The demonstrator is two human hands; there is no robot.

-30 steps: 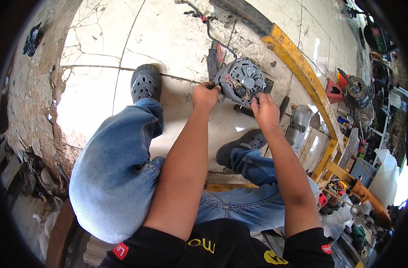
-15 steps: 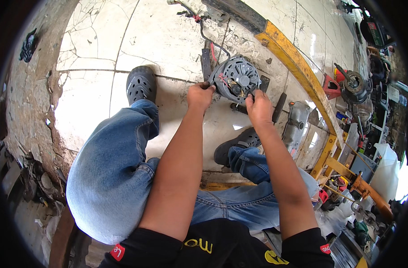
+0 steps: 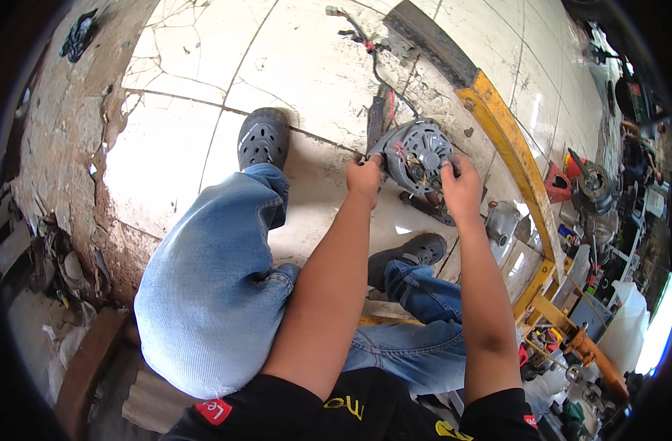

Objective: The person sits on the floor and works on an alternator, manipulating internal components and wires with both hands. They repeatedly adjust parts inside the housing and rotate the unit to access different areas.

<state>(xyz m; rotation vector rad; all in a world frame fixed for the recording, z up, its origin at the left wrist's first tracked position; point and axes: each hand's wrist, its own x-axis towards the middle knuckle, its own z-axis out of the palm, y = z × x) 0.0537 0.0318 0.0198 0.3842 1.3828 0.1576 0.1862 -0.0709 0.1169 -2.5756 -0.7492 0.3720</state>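
Between my hands is a grey alternator [image 3: 426, 137] with a round slotted end cover facing up and brassy parts in an opening at its near side. My left hand [image 3: 364, 181] pinches its left edge with thumb and fingers. Against its right edge, my right hand [image 3: 462, 187] is closed with thumb and bent fingers. A dark cable [image 3: 386, 77] runs from behind the alternator to a small connector at the top. A dark flat metal bar [image 3: 376, 121] lies beside it on the left. Under the near side, a dark tool-like piece [image 3: 418, 203] is partly hidden.
Cracked pale floor tiles [image 3: 167, 140] surround my grey clogs [image 3: 264, 138]. A yellow metal frame [image 3: 509, 121] curves along the right. Past my right forearm lies a grey metal casting [image 3: 502, 222]. Tools, a red stand [image 3: 559, 184] and machine parts crowd the far right.
The whole view has shifted, so the scene sits further right. My right hand has moved up along the alternator's right side. My left hand keeps its hold on the left edge.
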